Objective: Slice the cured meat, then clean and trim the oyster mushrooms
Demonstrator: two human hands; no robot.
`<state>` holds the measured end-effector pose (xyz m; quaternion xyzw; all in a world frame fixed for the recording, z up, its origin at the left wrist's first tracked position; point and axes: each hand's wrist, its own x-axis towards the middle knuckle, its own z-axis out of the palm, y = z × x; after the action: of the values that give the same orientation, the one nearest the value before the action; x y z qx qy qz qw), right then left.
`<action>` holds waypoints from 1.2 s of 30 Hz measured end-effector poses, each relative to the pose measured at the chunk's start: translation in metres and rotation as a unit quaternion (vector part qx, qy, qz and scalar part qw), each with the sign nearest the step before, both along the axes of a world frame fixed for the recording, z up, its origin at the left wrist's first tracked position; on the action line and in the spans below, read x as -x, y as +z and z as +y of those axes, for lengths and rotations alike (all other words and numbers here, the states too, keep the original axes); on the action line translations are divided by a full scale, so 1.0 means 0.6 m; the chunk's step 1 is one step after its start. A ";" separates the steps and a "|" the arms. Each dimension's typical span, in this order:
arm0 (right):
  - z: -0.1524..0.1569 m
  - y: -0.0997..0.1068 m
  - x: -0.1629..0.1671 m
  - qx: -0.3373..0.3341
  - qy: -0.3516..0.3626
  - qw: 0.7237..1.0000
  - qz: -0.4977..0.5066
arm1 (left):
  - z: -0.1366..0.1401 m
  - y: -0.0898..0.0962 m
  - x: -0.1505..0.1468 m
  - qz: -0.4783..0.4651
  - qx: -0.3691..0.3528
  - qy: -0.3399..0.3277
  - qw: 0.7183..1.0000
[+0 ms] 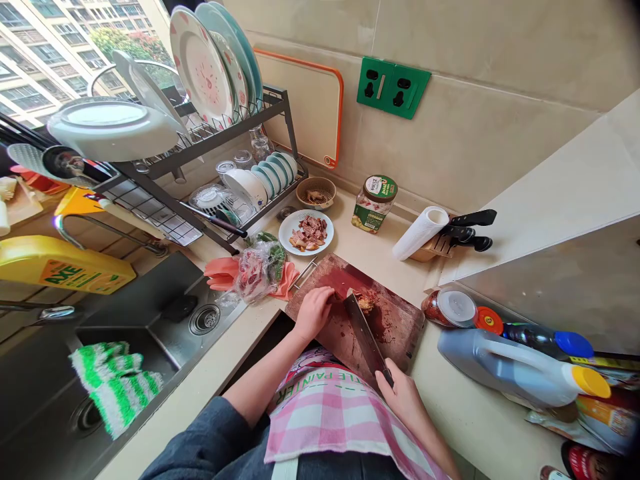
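Observation:
A wooden cutting board [400, 313], stained dark red, lies at the counter's front edge. My right hand [404, 393] grips a cleaver [367, 337] by its handle, the blade slanting away over the board. Beside the blade's far end sits a small heap of brown cooked meat [369, 301]. My left hand [315, 312] is closed at the board's left side, its fingertips pinching what looks like a small dark piece of meat, mostly hidden. Behind the board, a white plate [286, 235] holds chopped meat [309, 232].
A dish rack [200, 143] stands at the back left, above the sink [165, 333]. Left of the board are orange rubber gloves [220, 272] and a plastic bag [254, 272]. A knife block [430, 250] and several bottles, including a large jug [500, 367], line the right.

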<state>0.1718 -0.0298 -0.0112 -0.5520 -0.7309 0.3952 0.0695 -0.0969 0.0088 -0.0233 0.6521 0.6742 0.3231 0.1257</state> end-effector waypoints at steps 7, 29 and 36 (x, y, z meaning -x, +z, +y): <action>0.005 -0.001 0.000 -0.004 0.015 1.000 -0.012 | -0.055 -0.037 -0.024 0.125 -0.046 -0.102 0.986; -0.015 0.064 0.025 -0.070 0.121 0.971 -0.193 | -0.031 0.002 -0.060 0.091 0.059 -0.071 0.992; -0.022 0.062 0.023 -0.047 0.147 0.953 -0.259 | -0.028 0.005 -0.060 0.071 0.080 -0.061 0.992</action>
<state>0.1578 -0.0433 0.0260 -0.5182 -0.8146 0.2093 -0.1551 -0.0608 -0.0078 -0.0204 0.7014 0.6639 0.2129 0.1484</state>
